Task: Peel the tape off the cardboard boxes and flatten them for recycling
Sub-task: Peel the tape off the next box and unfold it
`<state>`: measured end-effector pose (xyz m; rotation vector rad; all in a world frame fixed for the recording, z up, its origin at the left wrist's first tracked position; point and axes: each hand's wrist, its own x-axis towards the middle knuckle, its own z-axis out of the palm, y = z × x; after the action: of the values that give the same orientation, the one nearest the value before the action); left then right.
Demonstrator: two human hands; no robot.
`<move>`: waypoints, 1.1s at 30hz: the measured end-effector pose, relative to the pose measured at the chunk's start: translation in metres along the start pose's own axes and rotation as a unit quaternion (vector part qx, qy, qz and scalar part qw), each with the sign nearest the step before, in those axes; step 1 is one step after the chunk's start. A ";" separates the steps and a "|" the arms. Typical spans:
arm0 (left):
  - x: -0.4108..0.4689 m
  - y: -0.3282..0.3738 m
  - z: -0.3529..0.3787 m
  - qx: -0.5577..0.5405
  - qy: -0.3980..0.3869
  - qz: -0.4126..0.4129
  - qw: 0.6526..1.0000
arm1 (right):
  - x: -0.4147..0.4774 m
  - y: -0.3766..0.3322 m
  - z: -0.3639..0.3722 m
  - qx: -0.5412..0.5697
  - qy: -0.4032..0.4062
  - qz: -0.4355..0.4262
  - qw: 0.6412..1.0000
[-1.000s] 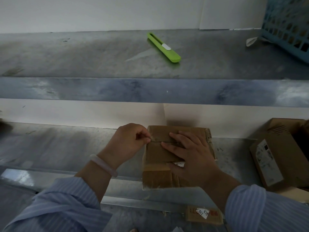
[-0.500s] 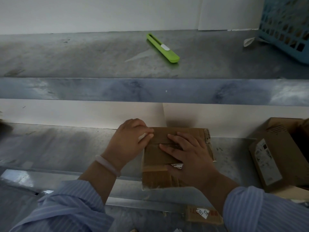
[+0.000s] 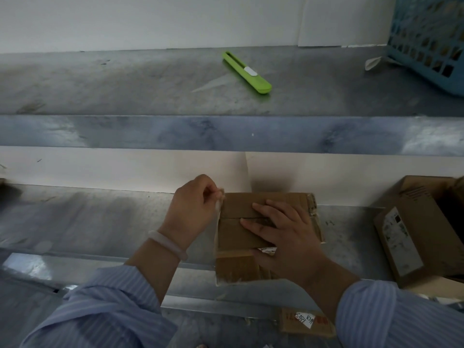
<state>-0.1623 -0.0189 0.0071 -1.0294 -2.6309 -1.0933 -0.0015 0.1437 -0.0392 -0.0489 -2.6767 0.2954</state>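
Observation:
A small brown cardboard box (image 3: 236, 207) lies on the lower metal shelf (image 3: 100, 217), its two top flaps meeting in a seam. My right hand (image 3: 283, 234) lies flat across the top with fingers spread, pressing the box down. My left hand (image 3: 193, 207) is at the box's upper left corner and pinches a strip of clear tape (image 3: 218, 212) that runs down along the box's left edge. Part of the box top is hidden under my right hand.
A green utility knife (image 3: 247, 72) lies on the upper metal shelf (image 3: 125, 84). A blue plastic basket (image 3: 426, 38) stands at the top right. Another cardboard box (image 3: 416, 237) with a white label sits at the right. A labelled cardboard piece (image 3: 307, 322) lies below.
My left hand has risen slightly at the box's left corner, lifting a strip of clear tape away from the left edge. My right hand stays pressed on the box.

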 end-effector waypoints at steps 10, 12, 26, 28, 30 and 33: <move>0.002 -0.011 0.003 0.035 0.021 0.034 0.999 | -0.003 -0.007 0.000 -0.003 0.012 -0.014 1.000; 0.002 -0.015 -0.005 -0.015 -0.012 0.011 1.000 | -0.003 -0.007 -0.001 0.001 0.007 -0.013 1.000; 0.003 -0.020 0.000 -0.228 -0.089 -0.191 0.951 | -0.003 -0.006 -0.002 0.002 -0.002 -0.010 1.000; 0.004 -0.020 0.004 -0.232 -0.060 -0.213 0.947 | -0.004 -0.006 -0.001 -0.001 -0.003 -0.014 1.000; 0.003 -0.019 0.007 -0.230 -0.034 -0.225 0.946 | -0.005 -0.007 -0.001 -0.002 -0.001 -0.016 1.000; 0.001 -0.018 0.009 -0.093 -0.026 -0.148 0.984 | -0.004 -0.007 -0.002 0.000 0.004 -0.017 1.000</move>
<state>-0.1729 -0.0218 -0.0103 -0.7164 -2.8339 -1.4118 0.0029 0.1368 -0.0374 -0.0058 -2.6669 0.2828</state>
